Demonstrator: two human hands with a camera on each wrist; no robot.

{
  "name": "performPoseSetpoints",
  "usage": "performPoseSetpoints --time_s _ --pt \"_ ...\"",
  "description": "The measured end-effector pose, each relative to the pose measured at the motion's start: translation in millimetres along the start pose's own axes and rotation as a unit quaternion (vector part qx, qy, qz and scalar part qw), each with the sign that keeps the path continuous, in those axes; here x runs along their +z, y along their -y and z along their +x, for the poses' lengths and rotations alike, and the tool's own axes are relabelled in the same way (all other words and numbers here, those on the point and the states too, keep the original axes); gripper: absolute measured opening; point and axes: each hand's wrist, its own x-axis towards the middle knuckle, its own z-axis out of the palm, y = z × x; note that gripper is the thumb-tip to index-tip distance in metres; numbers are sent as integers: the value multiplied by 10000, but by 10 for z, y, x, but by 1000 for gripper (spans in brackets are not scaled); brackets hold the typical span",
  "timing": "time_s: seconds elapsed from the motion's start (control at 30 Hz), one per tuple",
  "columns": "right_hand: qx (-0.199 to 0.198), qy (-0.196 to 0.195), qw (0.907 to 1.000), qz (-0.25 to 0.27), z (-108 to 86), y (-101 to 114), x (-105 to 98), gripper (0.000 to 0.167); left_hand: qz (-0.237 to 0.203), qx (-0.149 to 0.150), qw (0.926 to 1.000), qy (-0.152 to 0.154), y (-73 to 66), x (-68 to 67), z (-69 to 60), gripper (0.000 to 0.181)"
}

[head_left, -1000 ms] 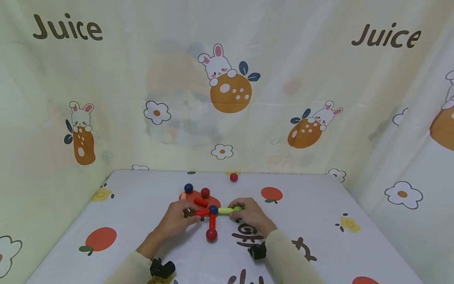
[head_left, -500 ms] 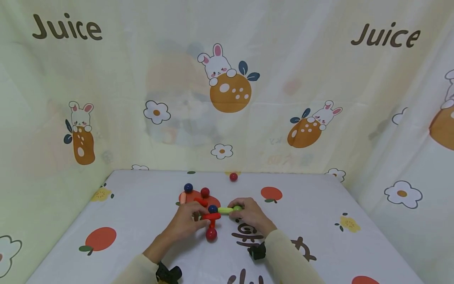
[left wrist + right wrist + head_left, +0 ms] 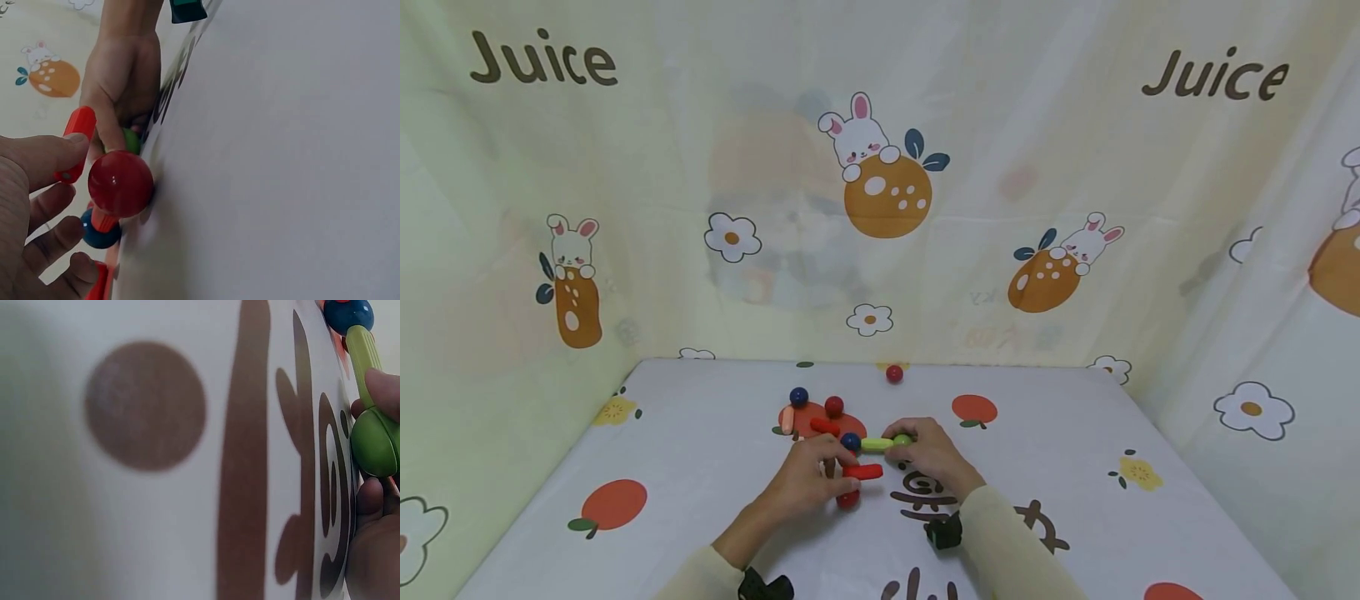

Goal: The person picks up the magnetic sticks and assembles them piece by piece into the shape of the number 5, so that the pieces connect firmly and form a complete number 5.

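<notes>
My left hand [image 3: 811, 486] pinches a red stick [image 3: 867, 472] between thumb and forefinger, above a joined piece. In the left wrist view that red stick [image 3: 80, 140] is held beside a big red ball [image 3: 120, 184], which a red stick joins to a blue ball [image 3: 100, 232]. My right hand [image 3: 934, 454] grips the green end of the piece, at the light green stick [image 3: 876, 445] and green ball [image 3: 902, 439]. In the right wrist view the green stick [image 3: 362, 359] runs from the green ball [image 3: 374, 442] to the blue ball [image 3: 349, 314].
Behind the hands lie a blue ball [image 3: 799, 397], a red ball [image 3: 834, 406], a pink stick [image 3: 787, 419] and another red stick [image 3: 824, 426]. One more red ball [image 3: 894, 374] sits near the table's back edge. A printed curtain stands behind the table.
My left hand has moved right and nearer, carrying the red stick from the blue ball's left side to in front of the piece. My right hand has stayed in place.
</notes>
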Motion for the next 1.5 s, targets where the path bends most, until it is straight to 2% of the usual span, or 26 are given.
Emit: performPoseSetpoints --time_s 0.3,0.57,0.7,0.83,1.2,1.5 --pt "20 -45 10000 -24 -2 -6 15 21 -44 -110 9996 244 -24 68 -6 15" --pt "53 -77 9999 -72 0 -1 20 21 -126 121 9992 364 12 135 -12 17" --pt "67 -77 9999 -42 -2 -2 22 21 -192 149 9990 368 13 156 -21 17" --pt "82 -105 9999 9 -6 -4 24 21 -68 254 9990 363 20 175 -33 17" --pt "79 -104 9998 141 -31 13 20 22 -18 574 9982 180 53 222 -53 19" --pt "26 -153 9998 106 -28 11 37 21 134 585 9981 143 48 223 -55 18"
